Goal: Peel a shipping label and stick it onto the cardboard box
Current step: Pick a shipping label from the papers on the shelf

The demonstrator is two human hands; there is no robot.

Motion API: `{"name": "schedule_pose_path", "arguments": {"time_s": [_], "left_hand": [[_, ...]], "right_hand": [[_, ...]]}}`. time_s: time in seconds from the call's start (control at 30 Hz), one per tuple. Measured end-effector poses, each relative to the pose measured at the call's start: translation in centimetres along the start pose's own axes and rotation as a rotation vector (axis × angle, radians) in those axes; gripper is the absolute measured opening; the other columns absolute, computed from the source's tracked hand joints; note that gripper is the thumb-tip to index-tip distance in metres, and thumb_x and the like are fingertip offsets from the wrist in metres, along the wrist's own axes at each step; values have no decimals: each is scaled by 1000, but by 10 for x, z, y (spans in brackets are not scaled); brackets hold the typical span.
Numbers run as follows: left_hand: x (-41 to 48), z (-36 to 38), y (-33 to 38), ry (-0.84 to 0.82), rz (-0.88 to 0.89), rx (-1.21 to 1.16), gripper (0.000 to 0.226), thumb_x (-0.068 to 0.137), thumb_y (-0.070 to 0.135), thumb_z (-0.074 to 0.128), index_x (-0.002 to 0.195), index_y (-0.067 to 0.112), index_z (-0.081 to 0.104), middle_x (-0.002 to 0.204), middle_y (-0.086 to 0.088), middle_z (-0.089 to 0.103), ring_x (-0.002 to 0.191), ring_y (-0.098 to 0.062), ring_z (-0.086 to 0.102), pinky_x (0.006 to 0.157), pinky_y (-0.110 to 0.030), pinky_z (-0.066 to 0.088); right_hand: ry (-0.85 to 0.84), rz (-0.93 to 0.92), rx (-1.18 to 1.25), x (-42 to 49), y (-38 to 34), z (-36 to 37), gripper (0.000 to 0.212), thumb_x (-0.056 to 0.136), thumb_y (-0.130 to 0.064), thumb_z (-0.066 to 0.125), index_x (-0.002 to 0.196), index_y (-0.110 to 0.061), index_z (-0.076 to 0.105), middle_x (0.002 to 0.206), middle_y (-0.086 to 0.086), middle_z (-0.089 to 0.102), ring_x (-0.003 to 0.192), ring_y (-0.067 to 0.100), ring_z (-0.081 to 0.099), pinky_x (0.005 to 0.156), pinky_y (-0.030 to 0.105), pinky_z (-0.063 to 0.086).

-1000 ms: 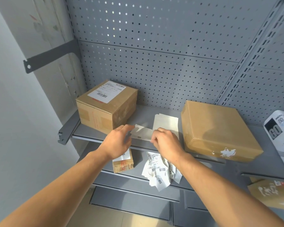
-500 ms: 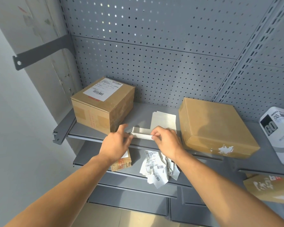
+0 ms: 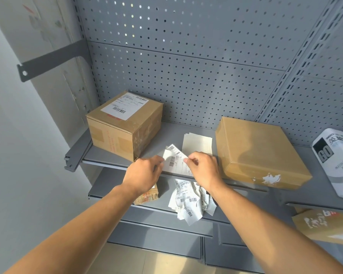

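A white shipping label [image 3: 175,162] with barcodes is held over the front edge of the grey shelf [image 3: 172,133], its printed face up. My left hand [image 3: 145,173] pinches its left edge and my right hand [image 3: 203,167] pinches its right edge. One top corner curls away from the sheet. A plain flat cardboard box [image 3: 259,153] lies just right of my right hand, with a torn white patch on its front side. A taller cardboard box [image 3: 125,125] at the left carries a stuck label on top.
More blank sheets [image 3: 197,143] lie on the shelf behind the hands. Crumpled label scraps [image 3: 190,202] and a small torn carton [image 3: 149,194] sit on the lower shelf. A white bag [image 3: 335,161] rests at far right, another box [image 3: 325,226] below it. Pegboard backs the shelf.
The sheet has turned from edge-on, blank side showing, to printed face up. A top corner now curls up between the hands, which stay at the shelf's front edge.
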State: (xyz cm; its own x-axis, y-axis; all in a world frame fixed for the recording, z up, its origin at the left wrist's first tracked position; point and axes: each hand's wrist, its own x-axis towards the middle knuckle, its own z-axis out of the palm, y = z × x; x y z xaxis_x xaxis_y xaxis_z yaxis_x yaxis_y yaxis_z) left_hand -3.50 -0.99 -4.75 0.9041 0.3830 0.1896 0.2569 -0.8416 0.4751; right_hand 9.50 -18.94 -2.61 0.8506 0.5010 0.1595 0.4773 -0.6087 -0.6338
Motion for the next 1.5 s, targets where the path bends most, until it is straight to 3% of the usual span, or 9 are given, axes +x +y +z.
{"name": "schedule_pose_path", "arguments": {"time_s": [0.17, 0.43, 0.6, 0.87, 1.07, 1.17, 1.27, 1.4, 1.5], "left_hand": [[-2, 8, -6, -12, 114, 125, 35, 102, 40, 47, 92, 21, 75, 102, 5, 69, 86, -24, 63, 73, -40, 58], [-5, 6, -20, 6, 169, 170, 29, 102, 39, 54, 107, 29, 81, 123, 5, 70, 98, -28, 64, 78, -40, 58], [-7, 1, -34, 17, 213, 169, 45, 100, 49, 37, 111, 32, 77, 118, 10, 74, 94, -27, 69, 74, -36, 59], [3, 1, -33, -12, 211, 92, 17, 95, 16, 54, 79, 22, 55, 83, 6, 63, 75, -22, 57, 61, -38, 55], [41, 29, 26, -95, 239, 0, 26, 96, 13, 51, 116, 13, 68, 129, -6, 67, 117, -34, 58, 87, -42, 56], [59, 52, 46, -197, 224, 90, 42, 102, 25, 47, 143, 15, 54, 149, -7, 53, 133, -33, 47, 105, -43, 47], [70, 70, 50, -204, 214, 277, 45, 104, 32, 41, 146, 16, 50, 148, -8, 49, 128, -34, 47, 105, -45, 45], [73, 79, 51, -170, 194, 333, 42, 104, 34, 41, 139, 17, 55, 141, -8, 53, 121, -34, 50, 102, -45, 45], [71, 77, 54, -160, 175, 303, 44, 103, 34, 43, 142, 17, 53, 141, -8, 52, 123, -35, 48, 102, -47, 44]], "right_hand": [[57, 1, 38, 0, -5, -4, 9, 91, -22, 69, 85, -20, 63, 74, -8, 68, 74, 23, 67, 72, 38, 56], [213, 72, -118, 15, -7, -39, 29, 89, -27, 65, 114, -22, 54, 91, -3, 70, 86, 31, 67, 80, 40, 57], [252, 148, -59, 33, 0, -68, 39, 89, -29, 68, 126, -20, 61, 103, 7, 75, 100, 31, 67, 84, 34, 53], [109, 312, -35, 49, 16, -87, 16, 89, -29, 72, 96, -16, 78, 86, 6, 78, 84, 27, 74, 72, 34, 60], [108, 323, -77, 47, 14, -85, 20, 92, -33, 70, 94, -14, 77, 89, 6, 77, 82, 27, 72, 54, 21, 45], [110, 296, -106, 45, 14, -85, 24, 92, -32, 69, 94, -10, 76, 89, 7, 76, 83, 29, 71, 56, 26, 50], [144, 274, -105, 44, 17, -87, 30, 91, -33, 69, 90, -4, 75, 86, 12, 77, 82, 35, 71, 63, 36, 57], [132, 297, -105, 38, 23, -95, 26, 93, -31, 69, 86, -6, 74, 83, 5, 74, 76, 28, 67, 48, 23, 39], [134, 283, -84, 35, 27, -98, 26, 92, -30, 69, 82, -6, 73, 82, 8, 75, 79, 29, 68, 58, 28, 44]]}}
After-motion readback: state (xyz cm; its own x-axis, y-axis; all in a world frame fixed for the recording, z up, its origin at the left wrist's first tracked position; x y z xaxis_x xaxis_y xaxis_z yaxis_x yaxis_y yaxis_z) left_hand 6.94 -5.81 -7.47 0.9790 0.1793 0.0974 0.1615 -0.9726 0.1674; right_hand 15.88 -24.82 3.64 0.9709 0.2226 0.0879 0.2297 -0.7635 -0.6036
